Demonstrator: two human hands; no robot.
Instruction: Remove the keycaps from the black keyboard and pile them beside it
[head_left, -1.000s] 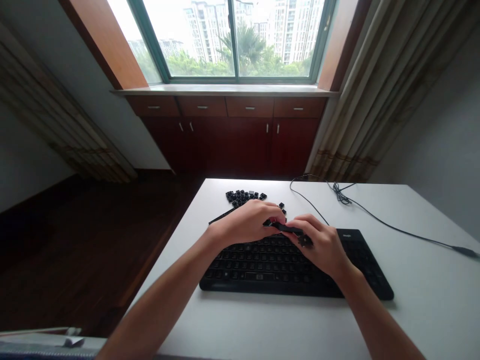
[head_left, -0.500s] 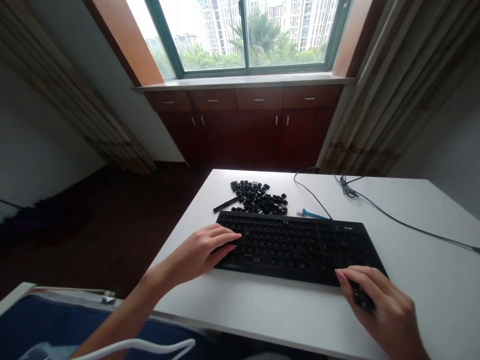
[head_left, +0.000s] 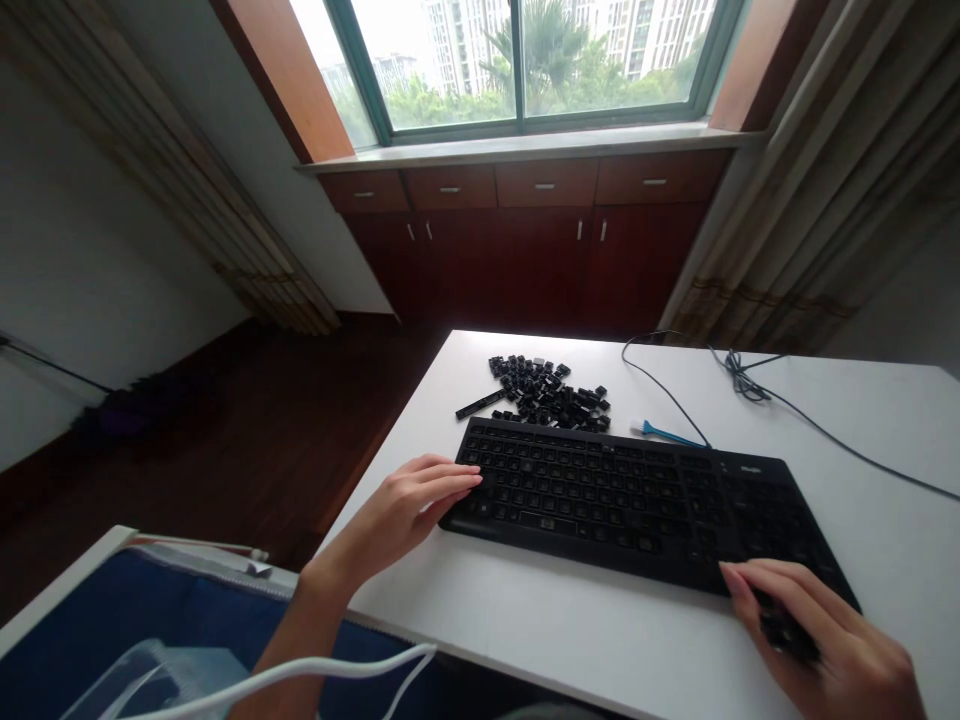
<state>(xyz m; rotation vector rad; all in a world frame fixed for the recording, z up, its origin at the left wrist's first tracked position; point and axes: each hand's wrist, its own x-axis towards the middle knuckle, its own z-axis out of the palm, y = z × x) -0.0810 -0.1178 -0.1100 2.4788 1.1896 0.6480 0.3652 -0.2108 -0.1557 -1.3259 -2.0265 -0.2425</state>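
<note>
A black keyboard (head_left: 600, 490) lies on the white table, its key positions looking mostly stripped of caps. My left hand (head_left: 409, 505) rests on its left end, with fingers stretched out over the keys and the thumb low at the edge. At the keyboard's lower right, my right hand (head_left: 817, 625) is curled, with thumb and index fingertips close together by the front edge. Small black pieces that look like keycaps (head_left: 784, 632) show within its palm; the fingers partly hide them. Behind the keyboard is a loose pile of black keycaps (head_left: 551, 392), with a long spacebar (head_left: 480, 404) at its left.
A blue brush (head_left: 667, 432) lies behind the keyboard. The black cable (head_left: 660, 378) runs back to a tied bundle (head_left: 742, 378) and off to the right. Left of the table stands a blue-lined frame (head_left: 90, 620) with a white bar (head_left: 330, 665) in front.
The view has swung left, so everything sits further right. My left hand has drawn slightly toward the keyboard's left edge. The right hand stays by the lower right with the black pieces.
</note>
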